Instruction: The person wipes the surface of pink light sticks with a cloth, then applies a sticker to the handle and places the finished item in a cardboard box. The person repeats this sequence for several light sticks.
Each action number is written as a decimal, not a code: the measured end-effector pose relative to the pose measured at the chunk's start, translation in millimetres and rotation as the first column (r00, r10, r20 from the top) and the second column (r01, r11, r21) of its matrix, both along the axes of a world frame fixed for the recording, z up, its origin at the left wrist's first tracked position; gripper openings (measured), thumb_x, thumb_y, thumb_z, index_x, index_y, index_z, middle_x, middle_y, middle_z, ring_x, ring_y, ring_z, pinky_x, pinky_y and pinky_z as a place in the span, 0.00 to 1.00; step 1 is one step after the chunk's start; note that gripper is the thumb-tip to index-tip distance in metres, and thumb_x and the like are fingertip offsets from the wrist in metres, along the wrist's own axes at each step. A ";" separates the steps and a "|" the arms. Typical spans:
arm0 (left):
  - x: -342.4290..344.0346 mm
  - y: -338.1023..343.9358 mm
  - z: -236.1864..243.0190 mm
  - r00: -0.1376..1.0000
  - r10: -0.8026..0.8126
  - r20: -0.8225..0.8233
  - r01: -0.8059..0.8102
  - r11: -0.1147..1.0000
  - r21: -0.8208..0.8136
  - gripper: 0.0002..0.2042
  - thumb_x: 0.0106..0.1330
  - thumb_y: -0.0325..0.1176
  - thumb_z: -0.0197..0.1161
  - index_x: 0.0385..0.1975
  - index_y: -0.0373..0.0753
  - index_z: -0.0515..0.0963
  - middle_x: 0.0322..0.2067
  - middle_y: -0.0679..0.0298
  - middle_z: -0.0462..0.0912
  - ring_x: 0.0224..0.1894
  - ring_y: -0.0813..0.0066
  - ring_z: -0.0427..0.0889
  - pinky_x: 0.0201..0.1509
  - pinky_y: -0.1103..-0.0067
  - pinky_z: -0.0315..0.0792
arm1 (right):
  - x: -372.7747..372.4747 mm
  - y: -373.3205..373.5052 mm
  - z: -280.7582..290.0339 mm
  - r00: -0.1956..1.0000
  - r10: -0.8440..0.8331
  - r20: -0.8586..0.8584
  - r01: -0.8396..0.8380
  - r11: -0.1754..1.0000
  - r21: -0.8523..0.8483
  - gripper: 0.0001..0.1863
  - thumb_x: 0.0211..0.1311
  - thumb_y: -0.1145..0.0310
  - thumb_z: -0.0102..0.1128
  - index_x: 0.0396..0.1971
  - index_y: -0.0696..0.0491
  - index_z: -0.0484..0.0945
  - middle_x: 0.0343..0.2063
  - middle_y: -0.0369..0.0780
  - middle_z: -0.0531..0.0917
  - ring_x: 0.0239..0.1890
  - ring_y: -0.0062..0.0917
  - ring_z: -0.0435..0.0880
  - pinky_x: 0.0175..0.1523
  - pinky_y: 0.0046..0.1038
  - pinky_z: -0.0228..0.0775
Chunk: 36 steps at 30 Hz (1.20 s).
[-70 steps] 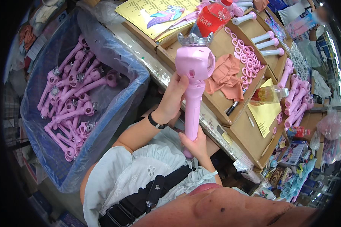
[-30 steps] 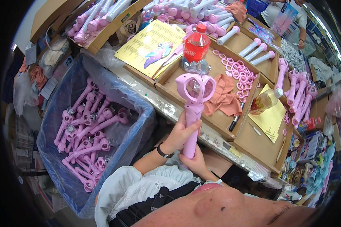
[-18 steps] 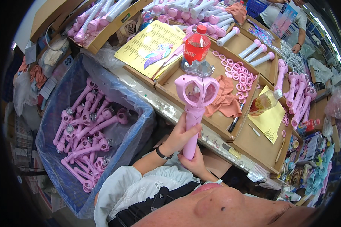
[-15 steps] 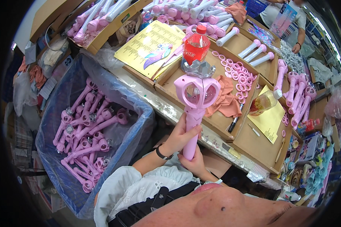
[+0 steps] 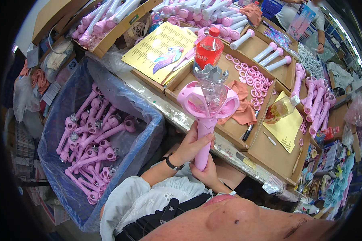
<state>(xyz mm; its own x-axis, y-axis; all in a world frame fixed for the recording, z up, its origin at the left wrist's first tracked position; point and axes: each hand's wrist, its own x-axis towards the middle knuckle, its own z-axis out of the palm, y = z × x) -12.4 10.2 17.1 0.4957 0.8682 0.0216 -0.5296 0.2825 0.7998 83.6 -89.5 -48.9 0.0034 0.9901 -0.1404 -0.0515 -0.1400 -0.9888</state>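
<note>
A pink toy wand (image 5: 205,138) stands nearly upright in front of me, held in both hands. My left hand (image 5: 195,143) is wrapped round the upper handle, its thumb across the front. Lower down, my right hand (image 5: 206,173) closes round the handle's bottom end. The wand's pink head panels (image 5: 188,98) are spread outward like petals. Between them shows a clear globe (image 5: 208,94) topped by a silver crown (image 5: 211,75). Behind the head are an orange cloth (image 5: 242,105) and a bottle with a red cap and label (image 5: 209,50).
At the left, a blue bin (image 5: 48,144) lined with plastic holds several pink wands (image 5: 93,148). Cardboard trays (image 5: 265,154) on the table carry pink rings (image 5: 251,76), a black marker (image 5: 249,129) and a tilted bottle (image 5: 280,109). Far right, a person's hand (image 5: 320,48) is visible.
The wand's head panels have swung open outward, exposing the clear globe and crown. Both my hands keep their places on the handle. The other person's hand has shifted slightly.
</note>
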 end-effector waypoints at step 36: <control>-20.1 44.5 -1.2 0.968 0.138 0.209 -0.139 0.990 -0.012 0.40 0.57 0.68 0.47 0.57 0.36 0.64 0.50 0.59 0.74 0.48 0.68 0.77 0.55 0.71 0.70 | 7.8 -1.4 -0.2 0.981 0.193 -0.010 -0.193 0.980 -0.058 0.23 0.47 0.67 0.67 0.44 0.57 0.70 0.27 0.36 0.79 0.28 0.19 0.79 0.35 0.24 0.72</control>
<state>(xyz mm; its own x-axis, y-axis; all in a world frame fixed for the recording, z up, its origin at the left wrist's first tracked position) -32.5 54.7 15.8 0.3547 0.9280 0.1143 -0.7189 0.1925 0.6679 91.4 -90.8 -49.1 -0.1875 0.9623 -0.1972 -0.0226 -0.2050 -0.9785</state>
